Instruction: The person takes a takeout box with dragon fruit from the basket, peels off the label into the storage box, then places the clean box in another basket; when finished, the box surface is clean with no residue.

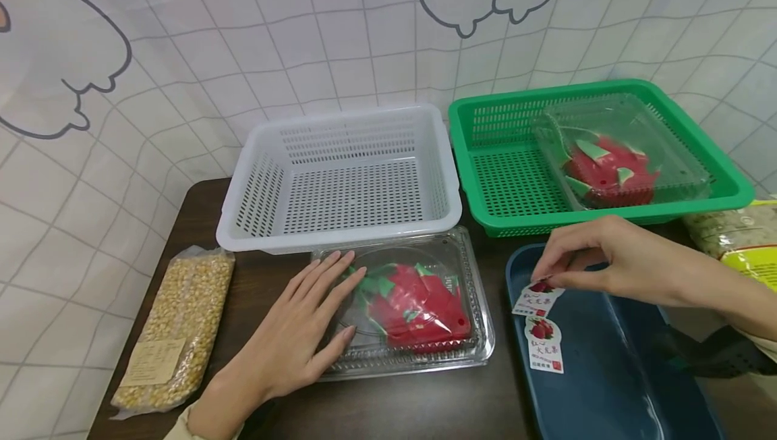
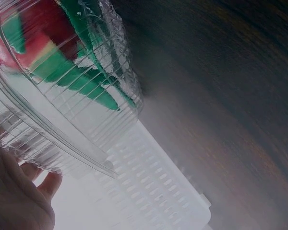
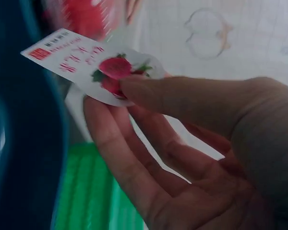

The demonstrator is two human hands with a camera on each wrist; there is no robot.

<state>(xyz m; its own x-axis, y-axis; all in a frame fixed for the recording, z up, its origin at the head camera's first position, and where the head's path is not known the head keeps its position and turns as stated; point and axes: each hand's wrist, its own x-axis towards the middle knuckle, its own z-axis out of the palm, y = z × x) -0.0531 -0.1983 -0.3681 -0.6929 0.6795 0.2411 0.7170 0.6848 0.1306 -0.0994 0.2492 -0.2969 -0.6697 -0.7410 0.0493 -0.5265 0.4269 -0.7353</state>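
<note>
A clear plastic clamshell box (image 1: 479,318) with a red and green dragon fruit (image 1: 419,305) inside lies on the table. My left hand (image 1: 303,325) rests on the box's left side, fingers spread and fairly straight; in the left wrist view it shows at the box's ribbed edge. Over the blue tray (image 1: 607,372), my right hand (image 1: 597,254) pinches a label (image 1: 538,298) between thumb and fingers. The right wrist view shows this label (image 3: 72,55) printed with a dragon fruit and red writing. A second, similar label (image 1: 543,345) is at the tray's left wall, just below the held one.
Behind the box stands a white basket (image 1: 340,231). Right of that, a green basket (image 1: 504,214) holds another clear box (image 1: 674,156) with dragon fruit. A bag of yellow kernels (image 1: 188,312) lies at the left, and another bag (image 1: 740,237) at the right edge.
</note>
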